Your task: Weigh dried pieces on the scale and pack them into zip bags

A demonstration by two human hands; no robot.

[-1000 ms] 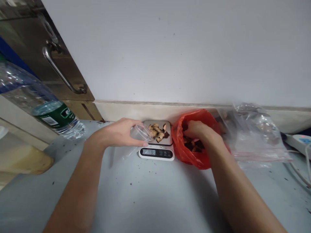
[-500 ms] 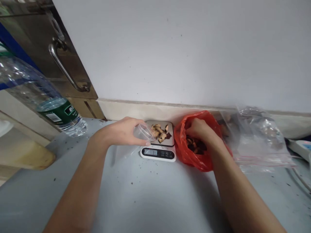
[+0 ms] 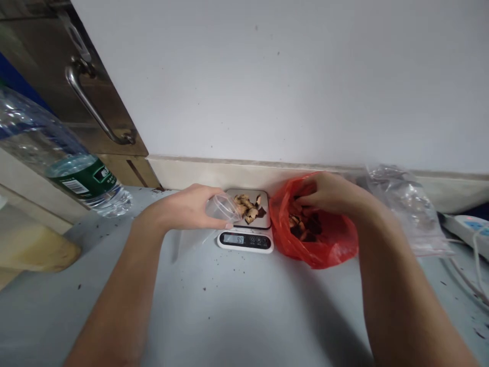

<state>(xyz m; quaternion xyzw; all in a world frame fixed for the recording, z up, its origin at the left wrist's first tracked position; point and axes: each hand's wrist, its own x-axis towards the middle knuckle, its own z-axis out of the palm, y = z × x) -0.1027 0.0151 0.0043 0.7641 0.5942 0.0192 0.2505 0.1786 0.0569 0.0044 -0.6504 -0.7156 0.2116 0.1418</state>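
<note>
A small white kitchen scale (image 3: 245, 239) stands near the wall with a pile of tan and dark dried pieces (image 3: 248, 206) on its steel plate. Its display reads 99. My left hand (image 3: 191, 209) grips a small clear plastic cup (image 3: 222, 208), tipped on its side at the scale's left edge. An open red plastic bag (image 3: 317, 244) of dark dried pieces lies right of the scale. My right hand (image 3: 328, 193) hovers over the bag's mouth, fingers pinched together; what they hold is too small to make out.
A large clear water bottle (image 3: 72, 168) with a green label leans at the left. A wooden door with a metal handle (image 3: 93, 109) rises behind it. Clear zip bags (image 3: 405, 204) lie at the right, beside a white power strip (image 3: 468, 224) and cables. Crumbs dot the grey counter (image 3: 237, 306).
My right hand has lifted out of the red bag and now sits above its mouth, fingers pinched. The left hand and cup have stayed put.
</note>
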